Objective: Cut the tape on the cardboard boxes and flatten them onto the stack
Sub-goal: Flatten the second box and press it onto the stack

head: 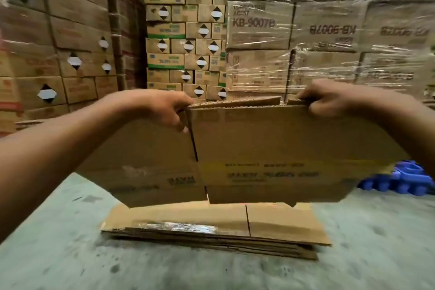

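A collapsed brown corrugated cardboard box [270, 148] is being held upright by its top edge, directly above a low stack of flattened brown cardboard boxes [211, 226] lying on the grey-green concrete floor [58, 254]. The left hand [164, 108] is gripping the upper edge near the box's left fold, with fingers curled over the far side and the thumb pressed on the near face. The right hand [329, 99] is clamped on the upper right corner in the same manner. The box's long axis is running left to right, parallel to the long axis of the stack, and the whole sheet is hanging below the fingers; its lower flaps are being kept just above the stack, apparently not yet touching it, although motion blur is making that gap uncertain. Both hands are being held at about equal height, neither clearly nearer the stack.

Counted: one box in hand; one stack, its layers being too thin and blurred to number, though several are suggested; two hands. No cutting tool is being shown. Behind, walls of stacked brown cartons [188, 37] and film-wrapped cartons [329, 30] are standing, and a blue plastic pallet [400, 179] is lying at the right.
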Action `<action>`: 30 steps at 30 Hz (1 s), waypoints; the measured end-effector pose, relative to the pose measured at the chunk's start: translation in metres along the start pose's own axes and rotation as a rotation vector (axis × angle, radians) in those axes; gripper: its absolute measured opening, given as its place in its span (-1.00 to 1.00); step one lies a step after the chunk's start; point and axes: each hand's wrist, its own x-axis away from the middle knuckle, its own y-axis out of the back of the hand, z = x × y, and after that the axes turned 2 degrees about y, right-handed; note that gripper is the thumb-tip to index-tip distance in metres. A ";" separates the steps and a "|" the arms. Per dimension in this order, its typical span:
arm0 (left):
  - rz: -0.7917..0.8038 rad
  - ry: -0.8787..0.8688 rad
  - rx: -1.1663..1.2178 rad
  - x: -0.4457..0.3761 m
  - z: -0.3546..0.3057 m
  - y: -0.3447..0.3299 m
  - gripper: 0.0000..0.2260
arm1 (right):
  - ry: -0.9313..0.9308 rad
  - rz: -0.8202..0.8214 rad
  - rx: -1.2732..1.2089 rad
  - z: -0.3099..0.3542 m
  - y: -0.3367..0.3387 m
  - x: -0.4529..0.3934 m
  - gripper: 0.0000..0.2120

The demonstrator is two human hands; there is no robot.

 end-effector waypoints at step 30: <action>0.333 0.230 -0.296 -0.177 0.188 -0.435 0.07 | -0.116 0.411 0.280 -0.126 -0.509 -0.105 -0.15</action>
